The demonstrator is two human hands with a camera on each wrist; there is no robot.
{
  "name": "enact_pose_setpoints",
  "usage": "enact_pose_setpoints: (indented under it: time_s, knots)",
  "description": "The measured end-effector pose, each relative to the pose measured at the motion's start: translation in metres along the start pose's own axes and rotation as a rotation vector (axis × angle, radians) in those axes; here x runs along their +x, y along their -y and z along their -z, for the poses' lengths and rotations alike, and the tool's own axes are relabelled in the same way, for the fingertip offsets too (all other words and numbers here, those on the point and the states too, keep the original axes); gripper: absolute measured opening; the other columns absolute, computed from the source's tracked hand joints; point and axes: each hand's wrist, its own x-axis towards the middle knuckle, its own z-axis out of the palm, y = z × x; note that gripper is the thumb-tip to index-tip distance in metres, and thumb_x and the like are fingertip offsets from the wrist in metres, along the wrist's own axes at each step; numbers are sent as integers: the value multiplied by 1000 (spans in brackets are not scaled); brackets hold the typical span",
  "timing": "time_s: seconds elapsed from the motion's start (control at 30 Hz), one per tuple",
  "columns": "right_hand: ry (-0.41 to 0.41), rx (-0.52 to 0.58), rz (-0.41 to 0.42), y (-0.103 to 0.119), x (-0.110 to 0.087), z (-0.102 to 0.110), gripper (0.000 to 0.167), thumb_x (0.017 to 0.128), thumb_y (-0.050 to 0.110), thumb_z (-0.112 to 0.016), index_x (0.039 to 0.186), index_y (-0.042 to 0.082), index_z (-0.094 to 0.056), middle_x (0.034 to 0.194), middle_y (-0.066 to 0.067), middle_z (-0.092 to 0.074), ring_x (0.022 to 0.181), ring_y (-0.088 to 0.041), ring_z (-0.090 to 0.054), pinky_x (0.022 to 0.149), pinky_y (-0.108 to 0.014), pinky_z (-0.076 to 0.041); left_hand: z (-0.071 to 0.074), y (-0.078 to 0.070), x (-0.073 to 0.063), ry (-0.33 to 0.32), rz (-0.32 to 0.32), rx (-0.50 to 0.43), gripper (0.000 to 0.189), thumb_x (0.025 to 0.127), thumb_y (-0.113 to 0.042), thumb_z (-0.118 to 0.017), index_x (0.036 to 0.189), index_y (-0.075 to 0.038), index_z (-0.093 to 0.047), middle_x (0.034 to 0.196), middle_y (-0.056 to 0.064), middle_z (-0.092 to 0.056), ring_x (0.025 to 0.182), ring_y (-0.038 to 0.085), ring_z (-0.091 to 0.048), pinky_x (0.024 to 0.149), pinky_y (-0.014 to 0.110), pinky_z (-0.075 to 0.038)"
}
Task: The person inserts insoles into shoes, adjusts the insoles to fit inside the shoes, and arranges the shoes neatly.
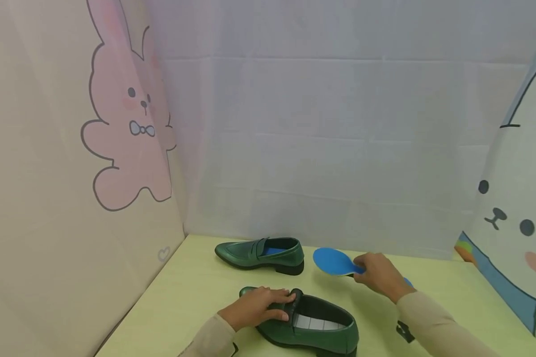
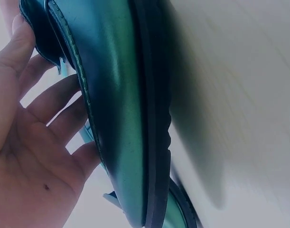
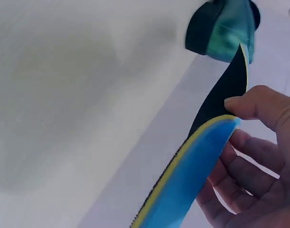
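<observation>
My left hand (image 1: 260, 306) rests over the front of the near green loafer (image 1: 317, 337), thumb and forefinger at its tongue, the other fingers (image 2: 64, 102) spread across the top. Inside that loafer a pale lining with lines shows through the opening. My right hand (image 1: 379, 275) pinches a blue insole (image 1: 332, 261) at its narrow middle, off the table. In the right wrist view, the thumb presses the insole's black underside (image 3: 225, 92), the fingers lie on the blue side, and a yellow edge runs between. The insole is bent there.
Behind, a second green loafer (image 1: 245, 254) stands on the pale yellow table (image 1: 161, 307), with blue showing inside it. A small black object (image 1: 404, 331) lies beside my right forearm. White cloth walls (image 1: 295, 148) with cartoon animals enclose the back and sides.
</observation>
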Motion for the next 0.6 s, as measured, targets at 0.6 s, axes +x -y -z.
enact_pose_setpoints:
  time_s: [0.6]
  knots:
    - [95,-96,188,64,-27,52,12,82,5,-73,91,11,-77,75,8,-60,68,-11,-44,62,-34,-36,-1,-1,-1,-8,28,-41,57,99,-50,-56,150,-25,-51,151,3,-50,137,26,-50,110,51,-42]
